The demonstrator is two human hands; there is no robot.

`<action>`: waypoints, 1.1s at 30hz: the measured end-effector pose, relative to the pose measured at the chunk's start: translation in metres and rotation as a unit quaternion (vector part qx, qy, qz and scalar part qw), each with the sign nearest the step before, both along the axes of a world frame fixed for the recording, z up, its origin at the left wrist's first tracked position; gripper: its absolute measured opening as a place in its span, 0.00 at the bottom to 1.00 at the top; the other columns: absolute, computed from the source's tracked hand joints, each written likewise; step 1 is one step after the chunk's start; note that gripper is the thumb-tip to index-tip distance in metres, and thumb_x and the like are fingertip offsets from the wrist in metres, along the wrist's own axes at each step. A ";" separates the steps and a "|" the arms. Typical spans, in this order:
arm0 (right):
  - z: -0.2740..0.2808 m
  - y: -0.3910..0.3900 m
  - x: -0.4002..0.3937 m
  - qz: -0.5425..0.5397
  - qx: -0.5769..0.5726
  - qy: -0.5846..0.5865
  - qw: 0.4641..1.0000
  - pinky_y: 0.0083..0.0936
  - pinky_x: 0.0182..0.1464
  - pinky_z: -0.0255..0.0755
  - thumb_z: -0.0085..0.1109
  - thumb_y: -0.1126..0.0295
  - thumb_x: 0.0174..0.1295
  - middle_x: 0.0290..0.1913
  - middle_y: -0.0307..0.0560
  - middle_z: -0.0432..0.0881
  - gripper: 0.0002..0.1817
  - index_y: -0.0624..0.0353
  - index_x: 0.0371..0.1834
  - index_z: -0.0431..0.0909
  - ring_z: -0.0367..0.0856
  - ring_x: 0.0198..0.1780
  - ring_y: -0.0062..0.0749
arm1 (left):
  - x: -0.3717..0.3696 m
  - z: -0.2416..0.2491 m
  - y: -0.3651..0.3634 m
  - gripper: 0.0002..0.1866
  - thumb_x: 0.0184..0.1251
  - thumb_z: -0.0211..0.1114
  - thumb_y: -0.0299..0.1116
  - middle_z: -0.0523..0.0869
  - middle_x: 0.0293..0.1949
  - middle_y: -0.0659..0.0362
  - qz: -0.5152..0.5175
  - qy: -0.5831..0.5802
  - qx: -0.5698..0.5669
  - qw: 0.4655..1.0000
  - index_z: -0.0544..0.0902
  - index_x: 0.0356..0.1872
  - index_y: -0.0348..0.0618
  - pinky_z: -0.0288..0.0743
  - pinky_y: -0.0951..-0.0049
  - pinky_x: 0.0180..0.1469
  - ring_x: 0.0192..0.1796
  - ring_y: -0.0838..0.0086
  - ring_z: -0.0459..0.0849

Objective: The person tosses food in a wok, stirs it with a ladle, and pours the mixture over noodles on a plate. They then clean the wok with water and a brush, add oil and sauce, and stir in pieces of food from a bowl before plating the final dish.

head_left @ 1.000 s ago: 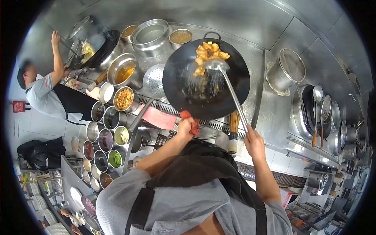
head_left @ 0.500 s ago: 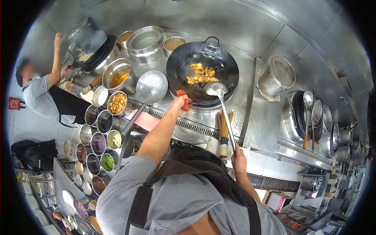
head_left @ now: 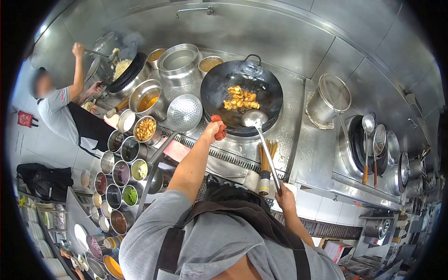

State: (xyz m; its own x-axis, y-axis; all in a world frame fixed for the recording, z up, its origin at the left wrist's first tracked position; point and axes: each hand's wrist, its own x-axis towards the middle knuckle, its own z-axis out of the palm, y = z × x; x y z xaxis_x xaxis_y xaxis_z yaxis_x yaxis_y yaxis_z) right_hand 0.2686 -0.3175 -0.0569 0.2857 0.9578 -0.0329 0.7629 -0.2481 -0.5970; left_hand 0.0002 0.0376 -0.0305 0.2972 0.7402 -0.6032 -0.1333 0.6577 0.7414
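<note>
A black wok [head_left: 221,77] stands on the steel stove, with browned food pieces [head_left: 241,98] in its middle. At the wok's left front edge my left hand [head_left: 214,130] is closed round a red cloth [head_left: 219,128]. My right hand [head_left: 284,199] grips the end of a long-handled ladle [head_left: 264,146]. The ladle's bowl rests inside the wok, just below the food. A bamboo brush [head_left: 265,169] stands in front of the stove, left of the ladle handle. A perforated strainer [head_left: 185,113] lies left of the wok.
At the left a co-worker [head_left: 65,109] holds a utensil over another wok [head_left: 125,77]. Metal pots, one with orange liquid [head_left: 148,100], and several ingredient containers [head_left: 145,129] fill the left side. A pot with a sieve [head_left: 332,95] and a further wok station are on the right.
The food pieces have gathered closer together, and the ladle's bowl sits slightly lower and further left in the wok. The co-worker's raised hand now shows a utensil over the other wok. The view has shifted slightly.
</note>
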 end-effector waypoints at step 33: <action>-0.004 -0.003 0.032 0.013 -0.177 0.062 0.982 0.48 0.44 0.73 0.47 0.65 0.63 0.36 0.64 0.81 0.21 0.58 0.59 0.65 0.81 0.41 0.59 | 0.008 -0.196 -0.254 0.25 0.59 0.63 0.42 0.80 0.51 0.48 -0.601 0.377 0.342 0.616 0.74 0.57 0.44 0.76 0.62 0.47 0.49 0.60 0.81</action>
